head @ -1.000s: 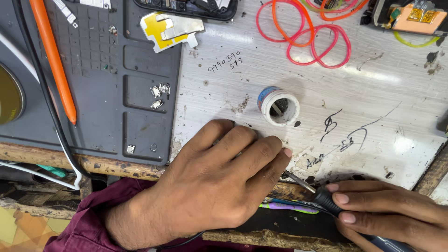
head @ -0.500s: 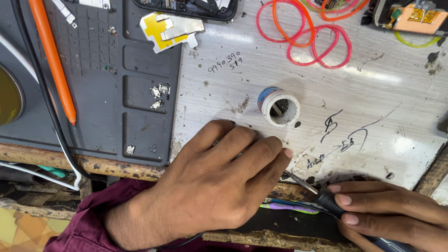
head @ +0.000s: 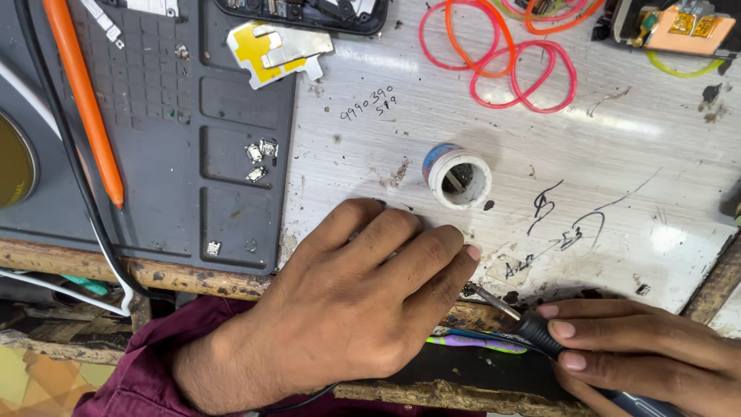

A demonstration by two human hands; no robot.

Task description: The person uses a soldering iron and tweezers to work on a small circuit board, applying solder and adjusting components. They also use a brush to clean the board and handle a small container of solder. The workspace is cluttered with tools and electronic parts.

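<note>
A thin metal-tipped soldering iron with a black grip (head: pixel 532 324) lies at the near edge of the scuffed white wooden worktop (head: pixel 617 177), its point aimed at the fingertips of the left hand (head: pixel 363 301). The right hand (head: pixel 641 351) grasps the black grip between thumb and fingers. The left hand rests palm down on the worktop edge, fingers curled and pressed together; whether they pin anything beneath cannot be told. Just beyond the fingers stands a small round white pot with a blue band (head: pixel 457 176). To the left lies a dark grey repair mat (head: pixel 170 123) with an orange rod-shaped tool (head: pixel 83 100). Pink and orange rubber bands (head: pixel 502 54) lie at the far edge.
</note>
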